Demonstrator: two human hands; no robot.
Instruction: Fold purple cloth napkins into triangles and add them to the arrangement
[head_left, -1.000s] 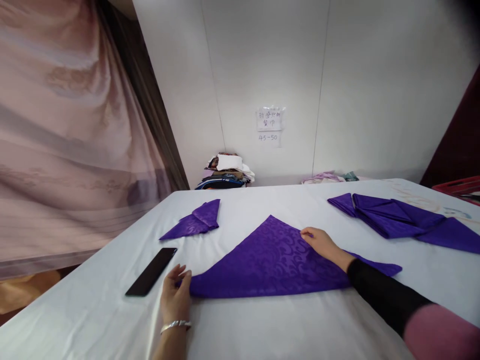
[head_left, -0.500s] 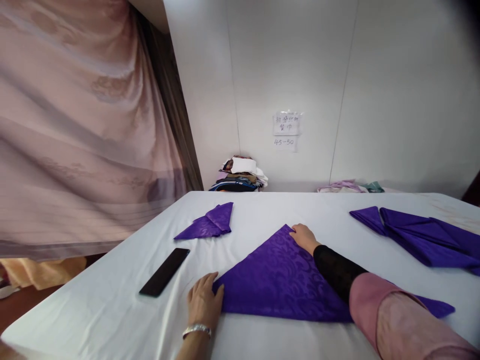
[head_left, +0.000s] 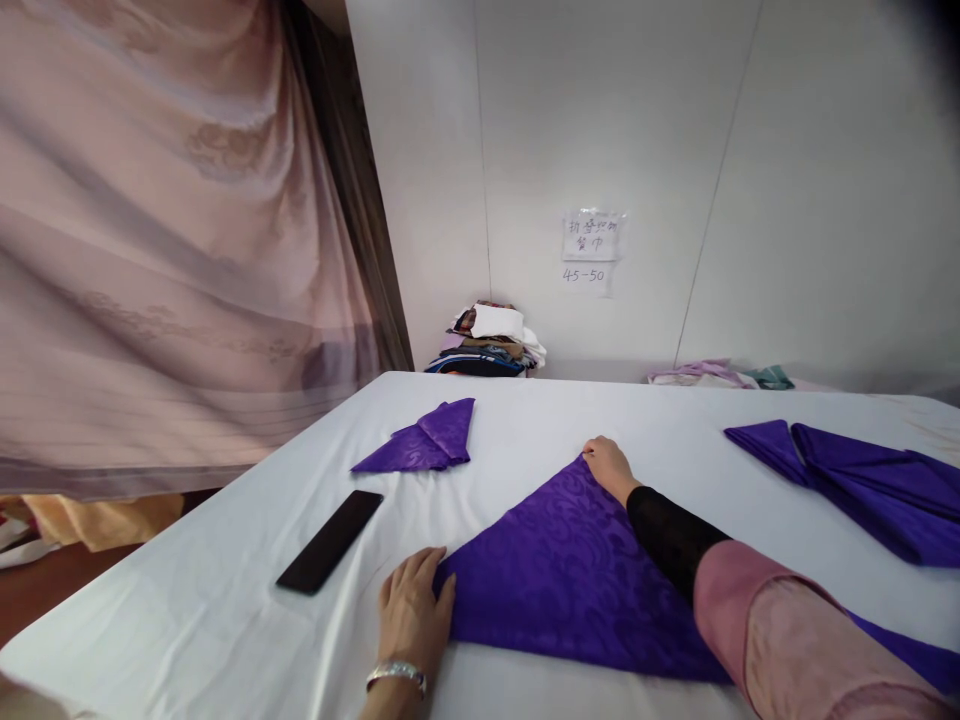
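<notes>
One far corner of the patterned purple cloth [head_left: 551, 575] is pinched in the right hand [head_left: 610, 468], thumb and fingertips brought together on the tip of the fabric. The left hand [head_left: 411, 605] rests at the cloth's left corner, thumb a little apart from the fingers and the fabric's edge between them; whether it grips that corner or merely presses it, I cannot tell. A silver bracelet [head_left: 396, 677] circles the left wrist. The cloth lies as a broad triangle on the near middle of the white-covered table [head_left: 217, 620], its long edge toward the near side; a black cuff [head_left: 671, 535] and pink sleeve [head_left: 787, 630] cross its right part. Left of the left hand, apart from it, lies a black phone [head_left: 330, 543]. Beyond that sits a small folded purple piece [head_left: 431, 438]; more folded purple fabric [head_left: 877, 490] lies on the right.
</notes>
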